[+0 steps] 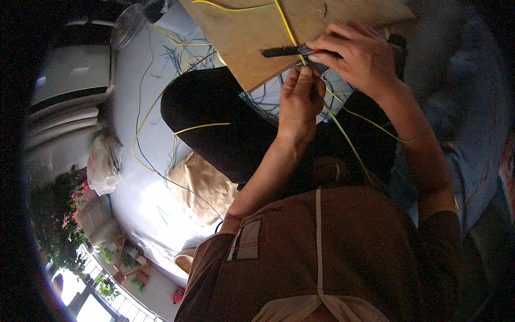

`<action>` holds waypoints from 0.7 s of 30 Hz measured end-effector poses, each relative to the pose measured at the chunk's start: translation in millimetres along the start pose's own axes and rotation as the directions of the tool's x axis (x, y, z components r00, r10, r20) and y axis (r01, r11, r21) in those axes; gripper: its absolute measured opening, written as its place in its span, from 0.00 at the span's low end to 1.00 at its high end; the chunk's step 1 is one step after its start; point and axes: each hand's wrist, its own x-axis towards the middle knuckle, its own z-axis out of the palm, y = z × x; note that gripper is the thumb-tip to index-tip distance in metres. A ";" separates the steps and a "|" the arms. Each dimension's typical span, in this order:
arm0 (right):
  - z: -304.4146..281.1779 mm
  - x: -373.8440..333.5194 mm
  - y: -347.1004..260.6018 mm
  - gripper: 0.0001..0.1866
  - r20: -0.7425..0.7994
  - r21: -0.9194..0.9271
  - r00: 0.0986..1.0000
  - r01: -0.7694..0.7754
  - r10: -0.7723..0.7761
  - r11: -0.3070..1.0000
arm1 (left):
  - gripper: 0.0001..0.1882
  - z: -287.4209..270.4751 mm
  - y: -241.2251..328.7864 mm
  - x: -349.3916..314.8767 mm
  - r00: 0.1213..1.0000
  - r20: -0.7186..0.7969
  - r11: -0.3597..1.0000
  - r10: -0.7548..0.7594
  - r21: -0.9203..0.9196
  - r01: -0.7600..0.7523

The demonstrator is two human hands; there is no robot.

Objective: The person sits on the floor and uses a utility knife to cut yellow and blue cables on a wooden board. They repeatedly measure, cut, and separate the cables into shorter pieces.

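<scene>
My left hand (303, 99) is closed, thumb and fingers pinching a yellow wire (286, 24) near the corner of a brown wooden board (236, 32). The wire runs up across the board from my fingertips. My right hand (362, 59) grips a dark utility knife (281, 52), whose black blade points left and lies across the wire just above my left thumb. Whether the blade's edge cuts into the wire cannot be seen. Part of the knife's handle is hidden by my right fingers.
My legs in black trousers (209, 107) lie under the board. Loose wires (198, 61) in yellow, blue and green spread on the pale floor, and more hang below my hands. A brown paper sheet (204, 188), a plastic bag (104, 163) and potted plants (59, 220) are at the left.
</scene>
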 end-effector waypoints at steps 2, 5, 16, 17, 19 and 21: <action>-1.9 3.0 -3.1 0.11 0.006 -0.023 1.000 0.002 -0.002 1.000 | 0.08 1.3 2.6 1.2 0.999 -0.001 0.997 -0.039 -0.069 0.039; -0.8 4.6 -3.9 0.11 0.008 -0.022 1.000 0.000 0.001 1.000 | 0.08 2.3 2.9 -1.1 0.998 -0.001 0.989 -0.068 -0.134 0.067; 5.0 -0.3 -7.3 0.10 -0.027 -0.041 0.999 -0.048 0.047 0.998 | 0.07 2.5 -6.8 1.5 0.963 -0.034 0.866 0.266 0.447 -0.223; 5.6 -0.2 -7.7 0.11 -0.027 -0.044 0.999 -0.040 0.039 0.998 | 0.07 3.3 -3.7 -0.1 0.982 -0.058 0.936 0.180 0.318 -0.152; 4.2 0.8 -7.9 0.11 -0.026 -0.049 0.999 -0.024 0.023 0.999 | 0.07 5.2 5.0 -3.5 0.997 -0.072 0.999 -0.003 0.045 0.006; -3.0 3.2 -6.9 0.11 0.033 -0.029 0.999 -0.018 0.019 0.999 | 0.07 5.4 12.5 -4.0 0.983 -0.049 0.959 -0.177 -0.232 0.161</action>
